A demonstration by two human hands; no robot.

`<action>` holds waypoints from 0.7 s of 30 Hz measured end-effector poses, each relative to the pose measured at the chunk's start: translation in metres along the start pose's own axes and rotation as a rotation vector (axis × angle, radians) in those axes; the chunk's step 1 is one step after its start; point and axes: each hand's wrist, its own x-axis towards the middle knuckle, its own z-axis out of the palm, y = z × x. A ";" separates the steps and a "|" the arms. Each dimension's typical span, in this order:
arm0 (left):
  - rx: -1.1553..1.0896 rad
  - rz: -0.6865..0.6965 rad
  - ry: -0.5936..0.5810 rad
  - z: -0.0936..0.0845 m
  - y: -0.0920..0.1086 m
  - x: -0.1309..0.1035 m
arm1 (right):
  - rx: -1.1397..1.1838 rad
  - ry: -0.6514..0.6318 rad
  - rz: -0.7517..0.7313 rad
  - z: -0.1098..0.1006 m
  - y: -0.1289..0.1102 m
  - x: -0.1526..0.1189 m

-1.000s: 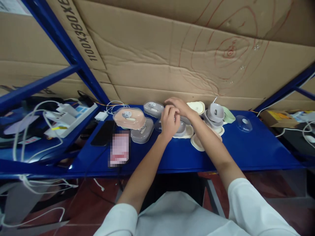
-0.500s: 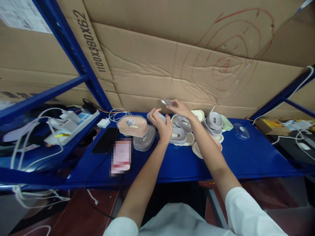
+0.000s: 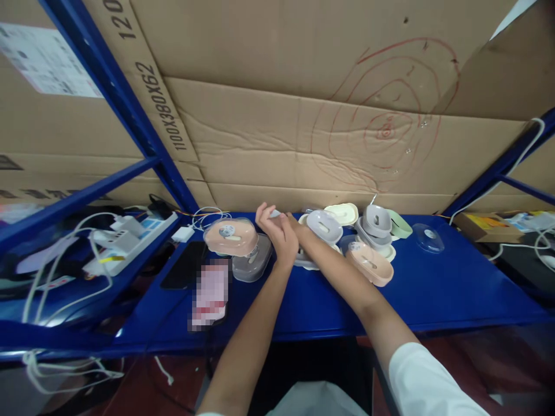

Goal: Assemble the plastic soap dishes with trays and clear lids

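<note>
My left hand is curled, palm inward, around a pale grey piece that looks like part of a soap box; only a sliver shows. Close behind it is my right hand, its fingers hidden by the left. To the left are a peach soap box under a clear lid and a grey lidded one. Right of my hands lie a grey oval dish, a cream dish, a stacked grey box, a green piece and a peach box.
A clear lid lies at the right of the blue table. A black phone and a blurred-out pink item lie at left, near a power strip. Cardboard stands behind; blue posts flank the table.
My right hand, which held a clear lid up by the cardboard, has come down and left against my left hand. The lid is out of sight. The view has tilted up slightly.
</note>
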 end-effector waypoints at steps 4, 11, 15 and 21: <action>-0.034 -0.031 -0.042 0.002 -0.002 -0.001 | -0.001 -0.057 0.061 -0.002 0.008 0.002; -0.003 -0.031 -0.102 0.006 -0.011 -0.002 | -0.030 0.038 0.154 -0.034 0.029 -0.028; 0.008 -0.026 -0.147 0.006 -0.015 -0.003 | -0.067 0.171 0.248 -0.061 0.047 -0.055; 0.049 0.184 -0.356 -0.006 0.018 -0.008 | -0.089 0.240 0.346 -0.075 0.060 -0.076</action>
